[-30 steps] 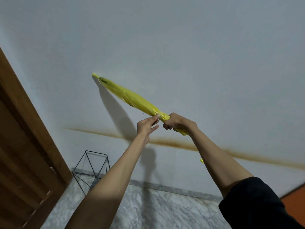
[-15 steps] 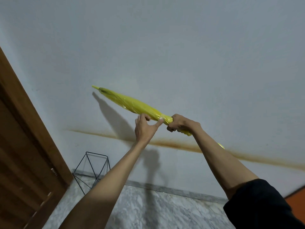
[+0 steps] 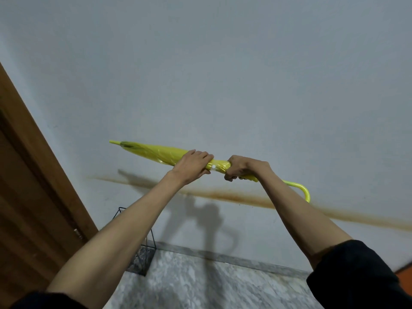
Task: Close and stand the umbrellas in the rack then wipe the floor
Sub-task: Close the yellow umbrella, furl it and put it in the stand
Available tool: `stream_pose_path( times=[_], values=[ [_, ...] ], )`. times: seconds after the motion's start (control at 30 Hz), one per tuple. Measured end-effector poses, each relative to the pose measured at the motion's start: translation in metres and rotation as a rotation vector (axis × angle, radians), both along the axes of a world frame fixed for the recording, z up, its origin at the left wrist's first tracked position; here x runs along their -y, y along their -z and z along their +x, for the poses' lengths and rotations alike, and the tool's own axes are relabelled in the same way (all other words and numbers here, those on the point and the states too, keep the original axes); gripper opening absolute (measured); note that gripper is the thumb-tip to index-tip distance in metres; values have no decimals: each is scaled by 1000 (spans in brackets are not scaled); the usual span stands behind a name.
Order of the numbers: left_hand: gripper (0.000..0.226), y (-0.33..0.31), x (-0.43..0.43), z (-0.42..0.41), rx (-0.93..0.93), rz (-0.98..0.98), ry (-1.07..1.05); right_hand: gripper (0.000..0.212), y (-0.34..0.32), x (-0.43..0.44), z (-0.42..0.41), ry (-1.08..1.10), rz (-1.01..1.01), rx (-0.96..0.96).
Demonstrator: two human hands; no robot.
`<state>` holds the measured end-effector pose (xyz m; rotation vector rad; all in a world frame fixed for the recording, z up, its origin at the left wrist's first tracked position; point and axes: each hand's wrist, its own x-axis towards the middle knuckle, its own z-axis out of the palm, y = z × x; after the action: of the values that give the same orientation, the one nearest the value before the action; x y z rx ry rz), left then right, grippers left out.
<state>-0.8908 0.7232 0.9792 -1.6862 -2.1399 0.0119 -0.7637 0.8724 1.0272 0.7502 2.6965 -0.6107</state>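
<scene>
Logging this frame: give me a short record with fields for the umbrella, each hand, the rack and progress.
umbrella: yellow, closed, held roughly level, tip pointing left
left hand: grips the folded canopy
right hand: grips the canopy's end near the hooked handle
rack: black wire frame on the floor by the wooden door, partly hidden behind the left arm
progress: umbrella closed, not yet in the rack

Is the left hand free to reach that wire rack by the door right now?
Probably not yet: the left hand grips the closed yellow umbrella, high above the rack. Nothing seems to block the way down, but it must let go first.
</scene>
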Motion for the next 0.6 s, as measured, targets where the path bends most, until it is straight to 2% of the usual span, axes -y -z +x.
stream_pose_path(
  times=[0.1, 0.17, 0.23, 0.33, 0.43, 0.6],
  values=[
    [41, -2, -5, 2, 60, 20, -45, 53, -8, -8, 1, -19, -66, -20],
    [40, -1, -6, 6, 128, -2, -99, 83, -13, -9, -1, -43, 42, -79],
    [39, 5, -8, 10, 241, -6, -163, 99, -17, -11, -6, -92, 198, -207],
    [42, 19, -10, 15, 420, 29, -268, 99, -20, -12, -10, -183, 358, -479],
    [35, 30, -9, 18, 592, 95, -364, 86, -15, -8, -9, -200, 278, -696],
    [39, 48, 2, 16, 853, 260, -503, 59, 11, 4, -4, -133, 167, -1022]
  ],
)
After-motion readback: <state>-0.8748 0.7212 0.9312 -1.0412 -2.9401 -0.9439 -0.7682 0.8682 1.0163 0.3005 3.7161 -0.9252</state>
